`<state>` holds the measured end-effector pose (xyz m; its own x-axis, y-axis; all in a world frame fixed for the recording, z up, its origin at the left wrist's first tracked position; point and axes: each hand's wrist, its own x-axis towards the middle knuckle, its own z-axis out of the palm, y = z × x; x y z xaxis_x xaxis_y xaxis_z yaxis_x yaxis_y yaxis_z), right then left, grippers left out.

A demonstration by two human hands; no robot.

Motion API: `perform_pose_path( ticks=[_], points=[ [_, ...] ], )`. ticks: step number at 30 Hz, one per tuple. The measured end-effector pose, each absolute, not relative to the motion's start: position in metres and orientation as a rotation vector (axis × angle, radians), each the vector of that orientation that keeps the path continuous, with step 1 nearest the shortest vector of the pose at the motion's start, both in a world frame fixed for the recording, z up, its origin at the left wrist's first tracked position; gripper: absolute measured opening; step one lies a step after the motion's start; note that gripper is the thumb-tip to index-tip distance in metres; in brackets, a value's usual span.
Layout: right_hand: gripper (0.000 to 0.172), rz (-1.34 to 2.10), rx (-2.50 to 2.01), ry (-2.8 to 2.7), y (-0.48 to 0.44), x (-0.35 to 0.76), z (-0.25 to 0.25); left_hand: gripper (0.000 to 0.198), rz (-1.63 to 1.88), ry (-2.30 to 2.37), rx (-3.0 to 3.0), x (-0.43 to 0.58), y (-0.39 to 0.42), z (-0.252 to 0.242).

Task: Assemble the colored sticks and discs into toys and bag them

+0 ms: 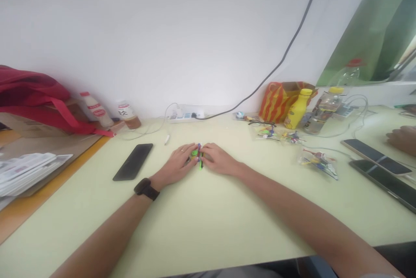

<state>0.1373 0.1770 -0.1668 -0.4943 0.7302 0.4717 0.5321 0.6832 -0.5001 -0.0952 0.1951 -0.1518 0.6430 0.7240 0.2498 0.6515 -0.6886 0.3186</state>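
Near the middle of the table, my left hand (177,163) and my right hand (219,160) meet with bent fingers around a small cluster of colourful plastic pieces (194,153). Green, blue and red show between the fingertips, and a bright green bit pokes out below. Most of the cluster is hidden by my fingers, so its exact kind cannot be made out. A black watch (147,189) is on my left wrist. To the left of that hand lies a black phone (133,162).
Bags of small colourful parts (318,164) lie at right, near two phones (377,156) and another person's hand (403,139). A yellow bottle (297,109) and striped bag (271,101) stand behind. A power strip (185,115) sits by the wall; papers (29,169) lie left.
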Motion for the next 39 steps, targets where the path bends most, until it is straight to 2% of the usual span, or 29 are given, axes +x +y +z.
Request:
perform_pose_path(
  ticks=[6,9,13,19,27,39],
  points=[
    [0.034,0.356,-0.970,-2.177,0.1839,0.1398,-0.1725,0.076,0.521,1.111,2.675,-0.0970,0.1944,-0.1523],
    [0.037,0.349,-1.000,-2.172,0.1863,0.1414,-0.1746,0.080,0.533,1.126,2.664,-0.0968,0.1944,-0.1527],
    [0.032,0.351,-1.031,-2.169,0.1868,0.1414,-0.1760,0.077,0.573,1.145,2.645,-0.0955,0.1932,-0.1516],
    [0.031,0.330,-1.036,-2.173,0.1856,0.1411,-0.1770,0.058,0.552,1.112,2.631,-0.0971,0.1936,-0.1495],
    [0.034,0.303,-0.999,-2.229,0.1819,0.1412,-0.1736,0.061,0.582,1.109,2.669,-0.0963,0.1960,-0.1523],
    [0.037,0.281,-1.016,-2.249,0.1825,0.1395,-0.1745,0.054,0.548,1.125,2.646,-0.0947,0.1965,-0.1507]
  ],
)
